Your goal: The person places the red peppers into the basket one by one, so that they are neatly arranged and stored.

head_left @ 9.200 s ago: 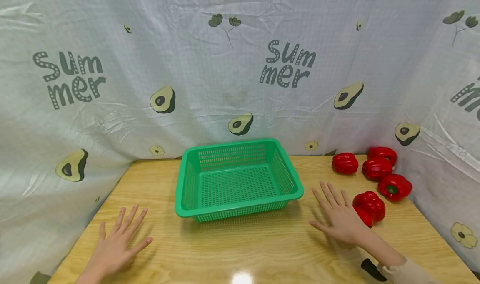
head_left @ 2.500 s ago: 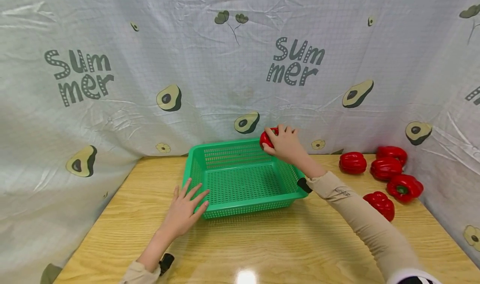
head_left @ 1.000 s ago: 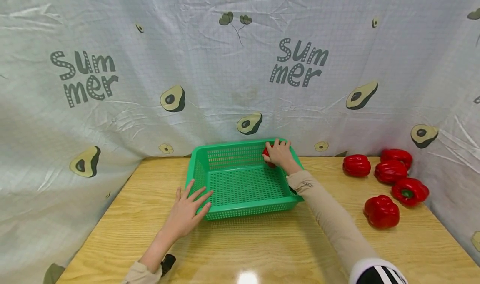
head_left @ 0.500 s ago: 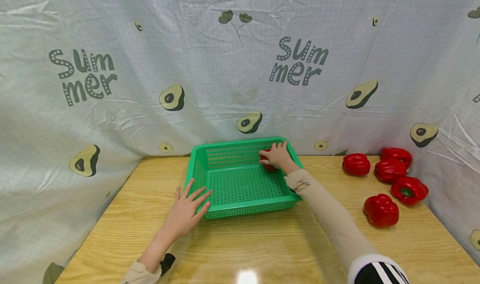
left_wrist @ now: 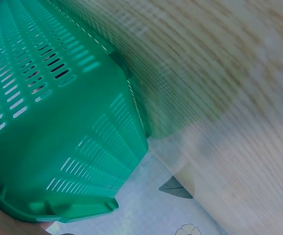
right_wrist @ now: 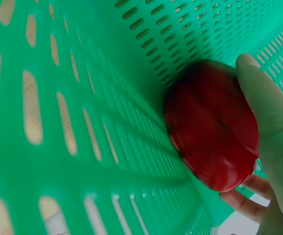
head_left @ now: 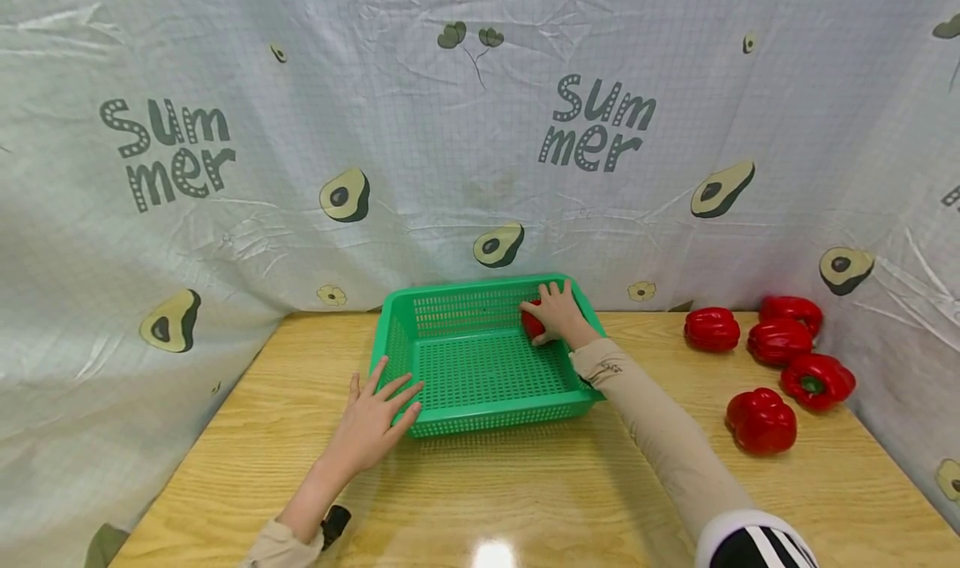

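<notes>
Compared with two and a half seconds ago, the right hand [head_left: 561, 311] is no longer carrying a red bell pepper [head_left: 533, 324] above the rim; it is now reaching down inside the green basket [head_left: 480, 423]. Since half a second ago, the thumb is lying lower on the pepper's near side. The right hand is gripping the pepper between thumb and curled fingers. The left hand [head_left: 366, 428] is staying at the basket's near left corner, its fingers spreading over the rim.

The basket is holding just this one pepper, which is sitting low in the far right corner, close to the slotted wall. The right sleeve [head_left: 660, 418] is crossing the basket's right edge and hiding part of it, while the hand is partly covering the pepper.

On the table [head_left: 262, 434], five other red peppers [head_left: 761, 420] are lying to the right, well apart from the basket. A printed cloth [head_left: 420, 134] is hanging behind.
</notes>
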Available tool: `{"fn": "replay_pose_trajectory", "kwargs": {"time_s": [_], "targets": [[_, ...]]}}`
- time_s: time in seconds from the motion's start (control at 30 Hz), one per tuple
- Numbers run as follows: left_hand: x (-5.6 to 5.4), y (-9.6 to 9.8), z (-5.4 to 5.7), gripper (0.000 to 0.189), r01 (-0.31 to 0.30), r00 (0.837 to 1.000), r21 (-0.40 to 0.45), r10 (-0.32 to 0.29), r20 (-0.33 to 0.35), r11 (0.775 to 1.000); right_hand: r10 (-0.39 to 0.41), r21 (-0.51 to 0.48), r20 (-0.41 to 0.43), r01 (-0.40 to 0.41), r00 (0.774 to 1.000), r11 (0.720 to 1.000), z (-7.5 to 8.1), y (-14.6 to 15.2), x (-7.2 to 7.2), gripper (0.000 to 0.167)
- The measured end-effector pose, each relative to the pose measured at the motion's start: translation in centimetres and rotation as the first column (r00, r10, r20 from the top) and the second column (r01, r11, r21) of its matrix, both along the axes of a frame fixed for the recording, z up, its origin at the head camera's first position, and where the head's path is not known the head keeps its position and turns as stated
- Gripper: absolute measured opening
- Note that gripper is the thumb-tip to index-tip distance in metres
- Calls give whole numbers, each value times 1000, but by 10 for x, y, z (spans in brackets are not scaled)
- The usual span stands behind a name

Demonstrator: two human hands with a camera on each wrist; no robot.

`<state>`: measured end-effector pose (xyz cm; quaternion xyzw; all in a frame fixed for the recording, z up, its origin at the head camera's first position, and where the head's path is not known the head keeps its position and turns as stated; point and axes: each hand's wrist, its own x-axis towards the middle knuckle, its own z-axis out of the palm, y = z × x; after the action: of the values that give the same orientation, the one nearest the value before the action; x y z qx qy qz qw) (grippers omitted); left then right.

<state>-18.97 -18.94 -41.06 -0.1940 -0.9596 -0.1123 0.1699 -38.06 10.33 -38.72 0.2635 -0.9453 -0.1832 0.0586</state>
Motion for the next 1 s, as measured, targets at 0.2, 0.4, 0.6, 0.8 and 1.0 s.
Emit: {"fn": "replay_pose_trajectory", "kwargs": {"time_s": [0.2,0.4,0.6,0.8,1.0], "targets": [[-1,2,-1,38,4,1000,6,-4,0,1000,-1,-28,23,2,1000,1000,3,6,1,74],[-1,1,-3,37,2,1000,9,-1,-7,1000,3,-66,52,1,999,998,20,8,5,69],[0,0,-2,37,2,1000,12,-1,-8,1000,-13,-92,102,22,995,996,46,11,16,62],[0,2,-1,37,7,1000,9,-7,-17,1000,-12,-130,147,31,989,991,63,20,30,59],[0,2,-1,37,6,1000,9,-6,-10,1000,49,-160,74,-36,996,987,66,32,47,53]]}}
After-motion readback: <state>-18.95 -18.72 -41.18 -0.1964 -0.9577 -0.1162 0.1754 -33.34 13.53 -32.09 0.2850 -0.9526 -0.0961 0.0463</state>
